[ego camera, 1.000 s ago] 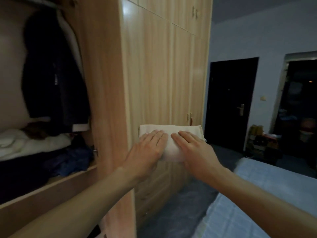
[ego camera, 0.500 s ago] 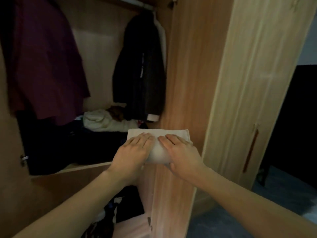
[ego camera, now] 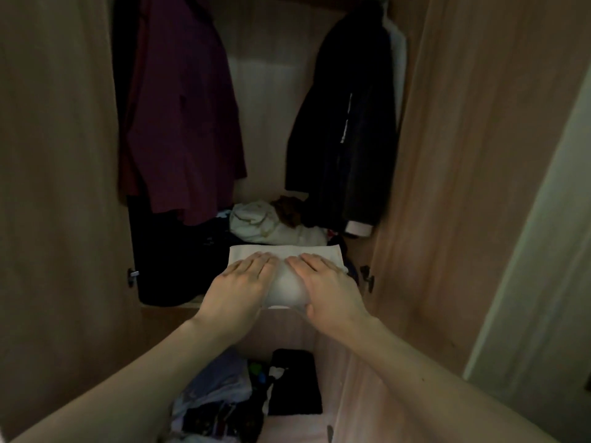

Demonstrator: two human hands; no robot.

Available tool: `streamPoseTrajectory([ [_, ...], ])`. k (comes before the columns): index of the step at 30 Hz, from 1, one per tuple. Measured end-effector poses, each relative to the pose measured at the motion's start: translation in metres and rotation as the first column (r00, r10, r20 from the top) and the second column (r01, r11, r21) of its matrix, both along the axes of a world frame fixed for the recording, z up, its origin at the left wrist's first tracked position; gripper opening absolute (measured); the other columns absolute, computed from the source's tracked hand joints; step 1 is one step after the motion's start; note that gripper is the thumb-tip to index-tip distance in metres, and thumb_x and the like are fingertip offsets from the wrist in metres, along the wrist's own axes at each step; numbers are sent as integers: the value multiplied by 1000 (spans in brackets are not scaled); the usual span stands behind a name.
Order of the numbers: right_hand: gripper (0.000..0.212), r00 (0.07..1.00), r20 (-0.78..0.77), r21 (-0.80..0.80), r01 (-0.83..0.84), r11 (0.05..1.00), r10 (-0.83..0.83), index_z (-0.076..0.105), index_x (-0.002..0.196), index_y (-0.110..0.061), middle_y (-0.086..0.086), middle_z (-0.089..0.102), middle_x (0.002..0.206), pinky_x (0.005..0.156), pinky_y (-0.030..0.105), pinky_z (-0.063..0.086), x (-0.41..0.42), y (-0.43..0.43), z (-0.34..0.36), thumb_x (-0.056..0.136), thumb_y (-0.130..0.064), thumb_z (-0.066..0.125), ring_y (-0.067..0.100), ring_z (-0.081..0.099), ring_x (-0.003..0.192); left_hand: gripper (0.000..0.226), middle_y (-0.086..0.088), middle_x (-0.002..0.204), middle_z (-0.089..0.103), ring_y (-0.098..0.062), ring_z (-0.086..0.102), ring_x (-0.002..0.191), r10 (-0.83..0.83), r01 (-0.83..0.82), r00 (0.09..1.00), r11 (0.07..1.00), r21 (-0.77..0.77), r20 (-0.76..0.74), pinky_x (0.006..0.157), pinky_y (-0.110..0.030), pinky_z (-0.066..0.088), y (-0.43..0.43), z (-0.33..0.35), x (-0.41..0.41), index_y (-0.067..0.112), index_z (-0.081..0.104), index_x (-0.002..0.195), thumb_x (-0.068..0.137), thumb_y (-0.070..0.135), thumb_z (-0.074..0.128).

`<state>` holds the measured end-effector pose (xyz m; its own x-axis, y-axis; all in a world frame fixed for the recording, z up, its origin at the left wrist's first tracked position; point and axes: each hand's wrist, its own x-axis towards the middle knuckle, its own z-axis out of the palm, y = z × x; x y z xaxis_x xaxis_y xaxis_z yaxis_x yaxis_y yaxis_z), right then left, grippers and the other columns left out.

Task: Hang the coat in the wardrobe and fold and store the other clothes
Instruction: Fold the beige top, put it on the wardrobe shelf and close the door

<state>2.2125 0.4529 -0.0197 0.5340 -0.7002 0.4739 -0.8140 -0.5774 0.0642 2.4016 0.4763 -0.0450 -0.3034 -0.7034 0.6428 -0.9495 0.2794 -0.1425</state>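
Observation:
I hold a folded white garment (ego camera: 285, 254) flat between both hands at the front edge of the wardrobe shelf (ego camera: 172, 310). My left hand (ego camera: 238, 287) grips its left side and my right hand (ego camera: 329, 287) grips its right side, fingers laid on top. Inside the open wardrobe a dark red coat (ego camera: 182, 123) hangs on the left and a black jacket (ego camera: 345, 132) hangs on the right.
A crumpled white garment (ego camera: 265, 223) and dark clothes (ego camera: 179, 260) lie piled on the shelf behind my hands. Below, a lower compartment holds a black folded item (ego camera: 295, 382) and mixed clothes (ego camera: 214, 398). Open wardrobe doors (ego camera: 463, 187) flank both sides.
The view swung left from the closed wardrobe doors to face the open compartment. Both hands carried the folded white garment in over the shelf's front edge.

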Motion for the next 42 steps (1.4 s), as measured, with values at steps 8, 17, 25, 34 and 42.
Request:
streamPoseTrajectory([
  [8, 74, 991, 96, -12, -92, 996, 93, 32, 150, -27, -2, 40, 151, 106, 35, 40, -25, -85, -4, 86, -23, 67, 20, 40, 136, 82, -9, 118, 69, -24, 69, 106, 75, -74, 993, 997, -17, 96, 80, -32, 57, -62, 19, -27, 6, 65, 121, 43, 12, 92],
  [17, 73, 978, 122, -66, -159, 985, 167, 43, 146, -20, 7, 50, 143, 101, 39, 46, 2, -160, -6, 80, -19, 74, 27, 49, 128, 80, -12, 115, 71, -26, 70, 104, 96, -92, 994, 993, -76, 56, 78, -34, 58, -126, 18, -5, 3, 68, 117, 40, 3, 92],
  [25, 71, 976, 110, -70, -181, 981, 188, 41, 148, -22, 6, 49, 145, 102, 38, 46, 61, -236, -16, 83, -26, 72, 26, 48, 129, 88, -14, 114, 71, -27, 71, 101, 80, -80, 997, 996, -39, -4, 75, -39, 60, -202, 1, 59, 4, 68, 119, 34, 5, 93],
  [34, 69, 972, 169, -111, -145, 983, 162, 54, 136, -13, 13, 61, 129, 85, 48, 57, 116, -315, -22, 73, -23, 81, 32, 61, 114, 87, -14, 125, 66, -27, 66, 114, 33, -33, 998, 999, 15, -58, 90, -38, 54, -290, -2, 114, 4, 62, 127, 44, -2, 88],
  [42, 80, 972, 160, -149, -148, 978, 171, 61, 130, -10, 13, 67, 121, 76, 43, 61, 129, -372, -58, 58, -23, 93, 31, 67, 103, 91, -12, 120, 69, -26, 69, 107, -15, 20, 995, 999, 48, -99, 87, -39, 55, -345, -38, 130, 3, 66, 121, 35, -1, 93],
])
